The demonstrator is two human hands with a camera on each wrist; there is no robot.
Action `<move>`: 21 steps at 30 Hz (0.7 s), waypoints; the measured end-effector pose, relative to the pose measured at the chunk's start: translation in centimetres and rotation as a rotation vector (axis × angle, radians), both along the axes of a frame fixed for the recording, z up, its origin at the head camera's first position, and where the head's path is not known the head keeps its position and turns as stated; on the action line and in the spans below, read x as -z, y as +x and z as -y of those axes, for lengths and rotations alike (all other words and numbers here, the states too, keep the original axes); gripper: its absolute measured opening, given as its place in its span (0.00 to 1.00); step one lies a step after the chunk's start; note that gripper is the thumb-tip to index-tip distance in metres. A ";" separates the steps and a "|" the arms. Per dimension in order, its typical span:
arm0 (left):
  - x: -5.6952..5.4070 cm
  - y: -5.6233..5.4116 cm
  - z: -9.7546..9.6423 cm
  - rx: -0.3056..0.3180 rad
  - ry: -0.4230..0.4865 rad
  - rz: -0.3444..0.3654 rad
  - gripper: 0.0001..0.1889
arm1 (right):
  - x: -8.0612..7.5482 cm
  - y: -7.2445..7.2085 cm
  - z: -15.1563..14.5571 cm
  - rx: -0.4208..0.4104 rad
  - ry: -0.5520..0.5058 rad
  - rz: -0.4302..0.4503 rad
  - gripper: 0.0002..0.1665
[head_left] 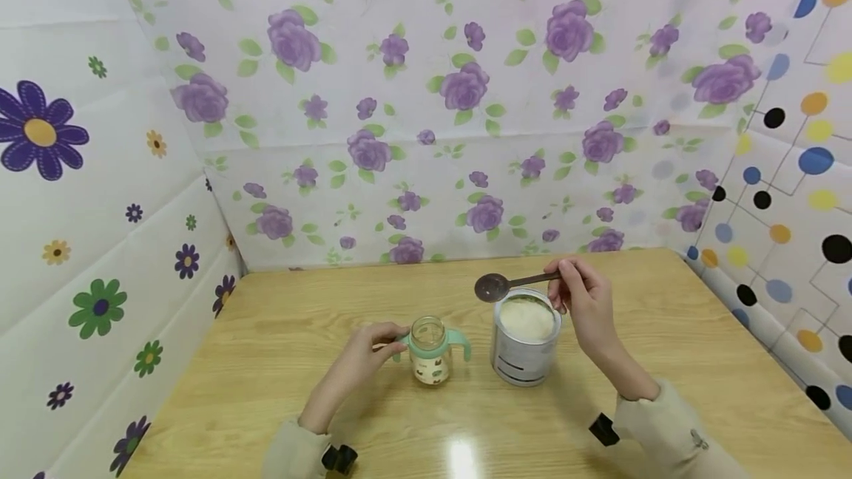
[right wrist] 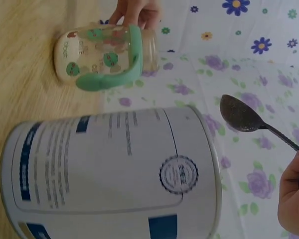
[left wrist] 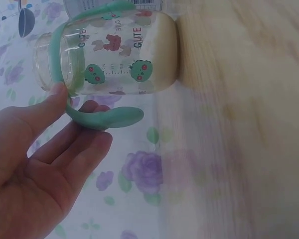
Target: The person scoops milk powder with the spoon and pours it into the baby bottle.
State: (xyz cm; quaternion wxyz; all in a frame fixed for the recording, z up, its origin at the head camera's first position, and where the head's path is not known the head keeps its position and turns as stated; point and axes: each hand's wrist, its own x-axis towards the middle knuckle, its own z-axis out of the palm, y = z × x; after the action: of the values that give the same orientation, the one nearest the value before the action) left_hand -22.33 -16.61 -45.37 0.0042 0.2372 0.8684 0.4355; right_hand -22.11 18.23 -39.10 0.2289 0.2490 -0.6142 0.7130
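A clear baby bottle with a green two-handled collar stands upright and uncapped on the table. Pale powder lies in its bottom, as the left wrist view shows. My left hand pinches the left handle between thumb and fingers. To the bottle's right is a lidless white can, filled with cream-coloured powder. In my right hand is a dark brown spoon, gripped by its handle above the can. The spoon's bowl looks dark, with a few pale specks, and points left toward the bottle.
The wooden table reaches back to a cloth wall with purple flowers. Patterned cloth also hangs at both sides, daisies on the left and coloured dots on the right. A black device sits at each sleeve cuff.
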 end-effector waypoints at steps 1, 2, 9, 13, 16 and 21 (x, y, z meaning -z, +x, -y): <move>0.1 0.1 0.0 -0.007 -0.001 0.003 0.15 | 0.0 0.0 -0.2 0.011 0.006 -0.002 0.17; 0.1 0.1 0.1 -0.011 -0.001 0.001 0.15 | -0.1 -0.1 -0.4 0.027 0.017 -0.010 0.17; 0.1 0.1 -0.1 -0.018 0.005 0.006 0.15 | -0.2 -0.8 -2.2 0.221 0.155 -0.208 0.18; 0.1 0.0 -0.2 -0.018 0.007 0.004 0.15 | -0.1 -1.0 -2.8 0.308 0.227 -0.322 0.17; 0.1 0.1 -0.2 -0.020 0.005 0.001 0.14 | 0.0 -1.0 -2.9 0.349 0.310 -0.398 0.18; 0.0 0.2 -0.2 -0.024 0.008 0.003 0.14 | 0.3 -1.1 -3.0 0.349 0.439 -0.531 0.20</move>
State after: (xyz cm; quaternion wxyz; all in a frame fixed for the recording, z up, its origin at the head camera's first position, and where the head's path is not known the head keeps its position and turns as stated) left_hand -22.18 -16.44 -45.39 -0.0005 0.2260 0.8693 0.4395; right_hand -23.19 21.21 -39.39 0.4390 0.3597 -0.7047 0.4257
